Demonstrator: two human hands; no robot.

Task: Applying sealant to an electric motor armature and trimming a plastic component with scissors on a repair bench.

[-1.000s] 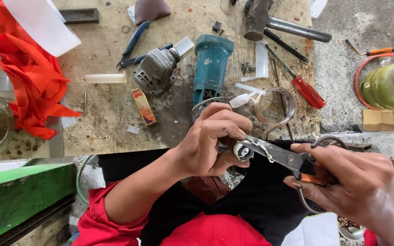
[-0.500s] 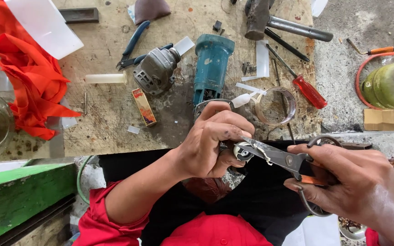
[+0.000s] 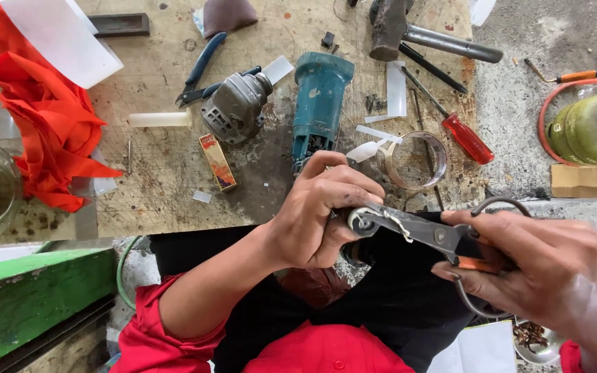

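orange carton (image 3: 218, 162) flat beside grinder (image 3: 236, 105)

Snips (image 3: 428, 231) in both hands, workbench (image 3: 160, 200).

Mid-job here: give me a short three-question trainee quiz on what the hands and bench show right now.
1. True or false: the right hand grips the scissors by the handles.
2. What does the left hand pinch at the blade tips? A) small white piece B) red screwdriver C) hammer
3. Which colour is the cloth at the bench's left edge?

Key: 1 true; 2 A, the small white piece; 3 red-orange.
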